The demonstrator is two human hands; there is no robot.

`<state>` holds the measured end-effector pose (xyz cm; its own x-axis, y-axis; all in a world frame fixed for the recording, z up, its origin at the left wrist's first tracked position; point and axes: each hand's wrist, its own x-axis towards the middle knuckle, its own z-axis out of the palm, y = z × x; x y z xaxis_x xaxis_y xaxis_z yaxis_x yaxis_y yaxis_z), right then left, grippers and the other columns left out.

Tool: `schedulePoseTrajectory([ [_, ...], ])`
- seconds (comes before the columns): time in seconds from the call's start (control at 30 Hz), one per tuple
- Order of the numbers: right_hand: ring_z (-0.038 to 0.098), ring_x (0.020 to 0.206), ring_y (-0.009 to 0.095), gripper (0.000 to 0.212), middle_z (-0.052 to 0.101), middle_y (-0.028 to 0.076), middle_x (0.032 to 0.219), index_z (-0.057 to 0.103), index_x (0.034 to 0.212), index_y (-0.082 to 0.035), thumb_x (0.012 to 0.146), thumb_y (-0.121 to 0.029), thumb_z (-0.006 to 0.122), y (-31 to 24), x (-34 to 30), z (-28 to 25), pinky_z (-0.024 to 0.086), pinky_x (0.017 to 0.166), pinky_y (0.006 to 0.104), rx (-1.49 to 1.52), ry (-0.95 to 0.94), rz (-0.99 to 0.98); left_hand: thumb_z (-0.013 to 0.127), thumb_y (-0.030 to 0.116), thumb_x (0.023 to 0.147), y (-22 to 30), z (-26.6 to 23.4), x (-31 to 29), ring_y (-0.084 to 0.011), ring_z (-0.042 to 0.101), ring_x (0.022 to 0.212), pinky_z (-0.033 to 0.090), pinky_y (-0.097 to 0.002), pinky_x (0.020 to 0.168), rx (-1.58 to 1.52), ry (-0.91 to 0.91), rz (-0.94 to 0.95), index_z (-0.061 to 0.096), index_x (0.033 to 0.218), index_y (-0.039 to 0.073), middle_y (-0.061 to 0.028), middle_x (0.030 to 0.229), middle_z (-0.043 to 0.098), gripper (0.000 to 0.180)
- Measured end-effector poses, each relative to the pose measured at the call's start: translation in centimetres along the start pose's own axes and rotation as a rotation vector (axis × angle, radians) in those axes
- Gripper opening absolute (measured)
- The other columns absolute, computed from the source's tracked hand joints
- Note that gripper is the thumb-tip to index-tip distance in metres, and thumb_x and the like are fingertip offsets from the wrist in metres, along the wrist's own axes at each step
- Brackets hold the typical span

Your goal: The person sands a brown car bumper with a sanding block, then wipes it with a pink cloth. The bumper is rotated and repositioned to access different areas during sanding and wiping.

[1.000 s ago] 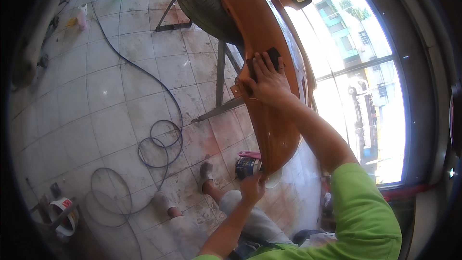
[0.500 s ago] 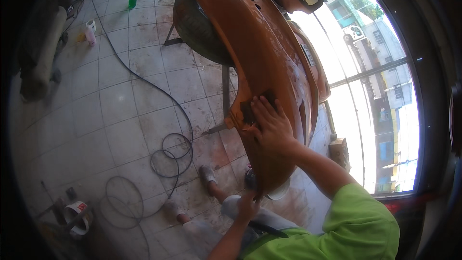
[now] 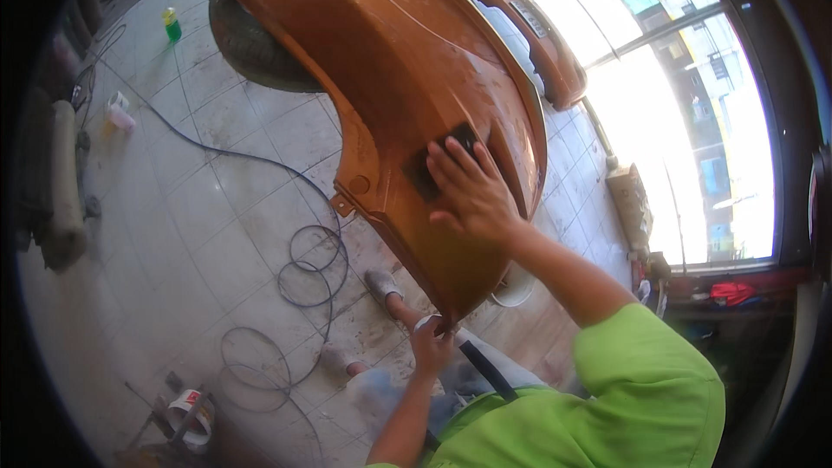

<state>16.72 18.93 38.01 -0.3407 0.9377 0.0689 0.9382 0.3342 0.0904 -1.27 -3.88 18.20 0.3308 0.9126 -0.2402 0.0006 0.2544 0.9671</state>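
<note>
A glossy orange car fender (image 3: pixel 373 87) with a curved wheel-arch edge stretches away from me, its narrow end towards my body. My right hand (image 3: pixel 475 195) lies flat on it, fingers extended over a dark sheet that looks like sandpaper (image 3: pixel 421 175) and pressing it to the surface. The sheet sticks out on both sides of the fingers. Down at the fender's near tip, my left hand (image 3: pixel 431 347) is closed around the edge; its fingertips are partly hidden. A small tab (image 3: pixel 343 204) juts from the arch edge, left of my right hand.
Under the fender's far left sits a dark round tyre-like thing (image 3: pixel 251 43). A black hose (image 3: pixel 303 264) loops over the tiled floor. Bottles, one green (image 3: pixel 172 26), stand far left; a white bucket (image 3: pixel 195 416) is lower left. Another orange part (image 3: pixel 559 69) and a box (image 3: pixel 631 204) lie right.
My view has shifted, so the fender appears further left and larger. The right hand and sheet have moved across the panel, away from the arch edge. My left hand still grips the near tip.
</note>
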Motion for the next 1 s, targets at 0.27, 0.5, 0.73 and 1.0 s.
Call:
schedulePoseTrajectory([
  [0.27, 0.035, 0.155, 0.031, 0.072, 0.042, 0.013, 0.164, 0.053, 0.15, -0.002, 0.087, -0.031, 0.073, -5.0, -13.6, 3.2, 0.015, 0.129, 0.0523, 0.293, 0.335, 0.504, 0.083, 0.013, 0.083, 2.7, 1.0, -0.1, -0.0282, 0.075, 0.079, 0.055, -0.0366, 0.074, 0.305, -0.073, -0.096, 0.07, 0.106, 0.003, -0.0159, 0.09, 0.076, 0.028],
  [0.5, 0.045, 0.149, 0.028, 0.044, 0.055, 0.014, 0.153, 0.068, 0.129, 0.005, 0.09, -0.014, 0.057, -1.0, -8.9, 3.8, 0.027, 0.127, 0.0493, 0.608, 0.521, 0.329, 0.073, 0.031, 0.096, 2.0, 2.0, -0.6, -0.0334, 0.069, 0.1, 0.052, -0.0389, 0.087, 0.453, 0.068, 0.004, 0.067, 0.117, -0.002, -0.0187, 0.109, 0.073, 0.04],
  [0.73, 0.058, 0.138, 0.032, 0.062, 0.065, 0.017, 0.141, 0.066, 0.133, 0.002, 0.077, -0.01, 0.089, 6.7, -34.6, 11.9, 0.04, 0.121, 0.0484, 1.243, 0.467, 0.443, 0.04, 0.054, 0.111, -2.0, -0.8, -3.4, -0.0183, 0.055, 0.104, 0.042, -0.0351, 0.1, 0.37, 0.303, -0.007, 0.058, 0.121, 0.0, -0.0082, 0.113, 0.061, 0.058],
  [1.0, 0.068, 0.112, 0.04, 0.041, 0.07, 0.024, 0.122, 0.069, 0.122, 0.002, 0.083, -0.005, 0.078, 9.3, -66.9, 47.6, 0.054, 0.097, 0.0437, 0.869, -0.077, 1.322, 0.041, 0.053, 0.111, -0.2, 4.3, -2.9, -0.0219, 0.052, 0.125, 0.035, -0.0392, 0.114, 0.577, 0.449, 0.041, 0.057, 0.124, 0.0, -0.0116, 0.128, 0.058, 0.057],
])
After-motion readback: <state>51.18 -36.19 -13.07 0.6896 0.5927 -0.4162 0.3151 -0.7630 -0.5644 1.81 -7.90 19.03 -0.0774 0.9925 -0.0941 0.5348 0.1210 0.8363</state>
